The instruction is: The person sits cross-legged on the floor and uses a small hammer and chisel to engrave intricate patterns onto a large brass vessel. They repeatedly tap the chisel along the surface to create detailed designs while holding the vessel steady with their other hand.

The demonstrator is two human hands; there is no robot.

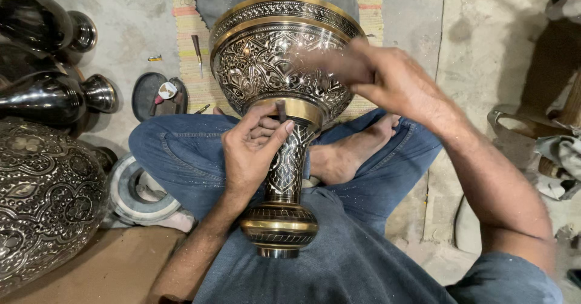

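A large engraved brass vase point(266, 68), black and gold with fine patterns, lies tilted across my lap, its base point(279, 228) toward me and its wide bowl away. My left hand point(251, 149) grips a small dark engraving tool point(281, 110) pressed at the gold band where the neck meets the bowl. My right hand point(378, 77) is blurred over the right side of the bowl, its fingers curled; what it holds I cannot make out.
Dark polished vases point(42, 92) lie at the far left. A big engraved vessel point(45, 195) sits at the near left. A round grey pad point(136, 192) rests by my knee. Small tools point(198, 49) lie on a woven mat point(184, 19). Wooden furniture point(560, 68) stands at the right.
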